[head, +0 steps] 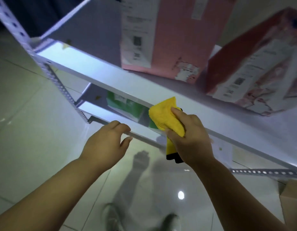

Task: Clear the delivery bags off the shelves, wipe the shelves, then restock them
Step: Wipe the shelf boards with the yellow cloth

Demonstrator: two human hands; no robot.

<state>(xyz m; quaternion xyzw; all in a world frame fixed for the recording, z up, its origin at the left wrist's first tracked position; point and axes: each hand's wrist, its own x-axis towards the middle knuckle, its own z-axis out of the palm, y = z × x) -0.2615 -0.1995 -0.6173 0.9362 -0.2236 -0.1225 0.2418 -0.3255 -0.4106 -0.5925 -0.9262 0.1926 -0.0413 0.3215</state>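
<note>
Glossy pale floor tiles (27,114) lie beneath a white metal shelving unit (19,29) with perforated uprights. Two delivery bags stand on its upper shelf (94,70): a pink bag (161,39) with a printed label, and a red-and-pink bag (254,72) tilted beside it. A green bag (126,105) sits on the lower shelf (97,110). The person's right hand (192,137) grips a bunched yellow cloth (167,117) against the upper shelf's front edge. The left hand (104,142) hooks its curled fingers over the lower shelf's front lip, thumb apart. A cardboard box (291,197) shows at the right.
</note>
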